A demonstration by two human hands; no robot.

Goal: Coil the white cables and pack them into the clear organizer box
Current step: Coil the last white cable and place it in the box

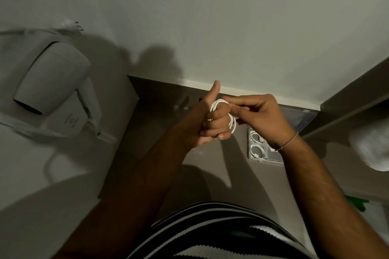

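Note:
A white cable is wound in loops around the fingers of my left hand, whose thumb points up. My right hand pinches the cable's strand just right of the coil. Below my right wrist lies the clear organizer box on the brown surface. Two of its compartments each hold a coiled white cable. My right wrist hides part of the box.
A white wall-mounted hair dryer with its cord hangs at the left. A wall runs along the back of the brown counter. A shelf edge and a white bundle are at the right. A green object lies at the lower right.

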